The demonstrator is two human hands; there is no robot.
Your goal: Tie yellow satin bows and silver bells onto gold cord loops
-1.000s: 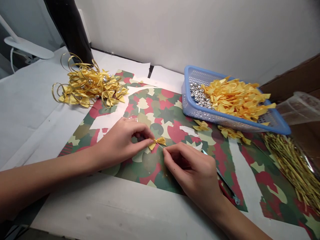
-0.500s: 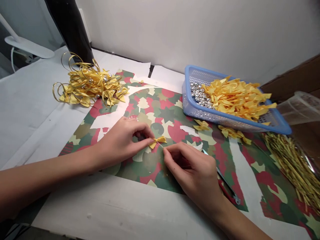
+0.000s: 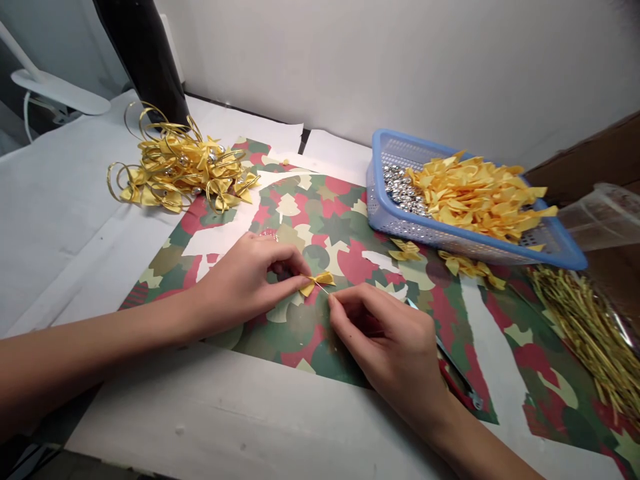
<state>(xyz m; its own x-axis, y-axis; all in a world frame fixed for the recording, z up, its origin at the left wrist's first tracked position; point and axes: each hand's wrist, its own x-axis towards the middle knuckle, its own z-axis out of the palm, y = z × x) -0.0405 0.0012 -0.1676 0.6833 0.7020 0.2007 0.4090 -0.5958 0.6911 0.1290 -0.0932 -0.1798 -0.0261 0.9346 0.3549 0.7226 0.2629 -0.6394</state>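
Observation:
Between the thumb and forefinger of my left hand (image 3: 263, 270) is one end of a small yellow ribbon bow (image 3: 320, 280). A thin, straight, pale strand (image 3: 323, 288) runs from the bow's middle to my right hand (image 3: 387, 333), whose thumb and forefinger pinch its other end. Whether the strand is thread, wire or a needle, I cannot tell. Both hands are low over the patterned paper (image 3: 280, 340). Partly hidden behind my right hand lies a tool with red handles and metal parts (image 3: 457, 380).
A blue basket (image 3: 475, 237) at the back right holds yellow bows (image 3: 475, 193) and silver bells or beads (image 3: 403, 190). Loose bows (image 3: 470, 269) lie before it, gold ties (image 3: 585, 333) at right. Bows with gold loops (image 3: 185, 170) pile up near a black cylinder (image 3: 143, 60).
Almost nothing differs. The whole view has shifted very slightly, while both hands keep their pinch on the bow and the strand.

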